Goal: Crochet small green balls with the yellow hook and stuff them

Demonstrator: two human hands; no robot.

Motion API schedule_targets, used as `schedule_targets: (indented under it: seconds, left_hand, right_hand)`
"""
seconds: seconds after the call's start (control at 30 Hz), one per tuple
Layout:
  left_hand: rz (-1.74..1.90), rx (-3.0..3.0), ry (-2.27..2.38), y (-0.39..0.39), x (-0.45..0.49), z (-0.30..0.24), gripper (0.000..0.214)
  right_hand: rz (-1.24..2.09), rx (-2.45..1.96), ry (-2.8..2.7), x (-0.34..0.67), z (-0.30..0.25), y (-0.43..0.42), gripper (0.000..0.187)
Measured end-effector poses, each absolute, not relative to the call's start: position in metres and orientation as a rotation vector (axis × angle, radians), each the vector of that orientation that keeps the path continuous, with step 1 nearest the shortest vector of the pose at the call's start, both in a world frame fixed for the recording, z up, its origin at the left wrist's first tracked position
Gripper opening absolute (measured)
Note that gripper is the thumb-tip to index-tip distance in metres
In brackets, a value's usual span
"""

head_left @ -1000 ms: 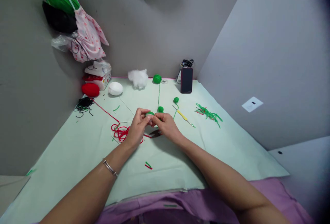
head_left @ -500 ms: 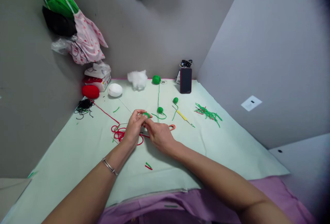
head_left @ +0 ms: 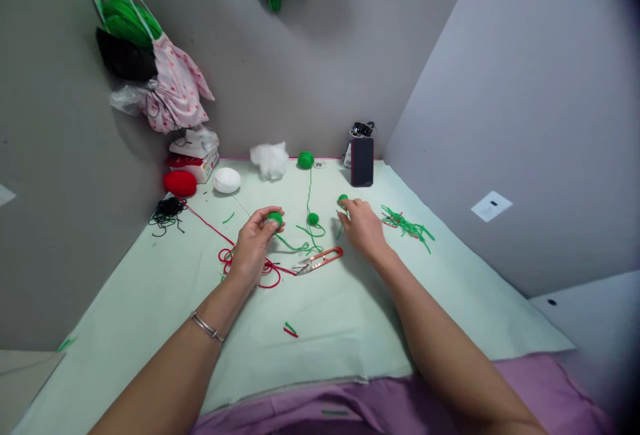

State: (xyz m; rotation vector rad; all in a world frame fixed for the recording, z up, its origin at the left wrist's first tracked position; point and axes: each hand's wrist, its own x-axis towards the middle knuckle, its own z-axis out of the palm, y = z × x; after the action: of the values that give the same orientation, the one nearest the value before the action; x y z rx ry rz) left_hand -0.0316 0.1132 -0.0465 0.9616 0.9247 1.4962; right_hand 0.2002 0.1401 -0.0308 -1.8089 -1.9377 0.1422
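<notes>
In my left hand (head_left: 253, 245) is a small green crocheted ball (head_left: 275, 219), pinched between thumb and fingers. A green yarn tail (head_left: 290, 244) runs from it to the right along the cloth. My right hand (head_left: 366, 227) is over the cloth, thumb and fingers apart, with its fingertips beside another small green ball (head_left: 343, 199). That hand covers the spot where a yellow crochet hook lay. Orange-handled thread snips (head_left: 320, 261) lie between my hands, their blades by a red yarn strand. A third small green ball (head_left: 313, 219) rests just beyond them.
Loose red yarn (head_left: 270, 279) lies by my left wrist, leading to a red yarn ball (head_left: 180, 183). Behind are a white yarn ball (head_left: 227, 181), white stuffing (head_left: 270, 161), a green yarn ball (head_left: 305, 160) and a phone (head_left: 363, 162). Green scraps (head_left: 407, 225) lie right.
My right hand has left the piece in my left hand and moved right, over the crochet hook's place. The snips are now uncovered. My left hand still holds the green ball.
</notes>
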Motion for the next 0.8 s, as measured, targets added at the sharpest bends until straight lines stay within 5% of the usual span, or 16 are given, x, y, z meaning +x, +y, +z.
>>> schedule_targets:
  seconds: [0.33, 0.8]
  left_hand:
    - [1.505, 1.028, 0.966, 0.112, -0.033, -0.048, 0.033]
    - [1.48, 1.157, 0.969, 0.101, -0.023, -0.045, 0.026]
  right_hand:
    - [0.39, -1.933, -1.797, 0.225, -0.046, 0.159, 0.022]
    - [1.299, -1.066, -1.714, 0.146, -0.015, 0.095, 0.037]
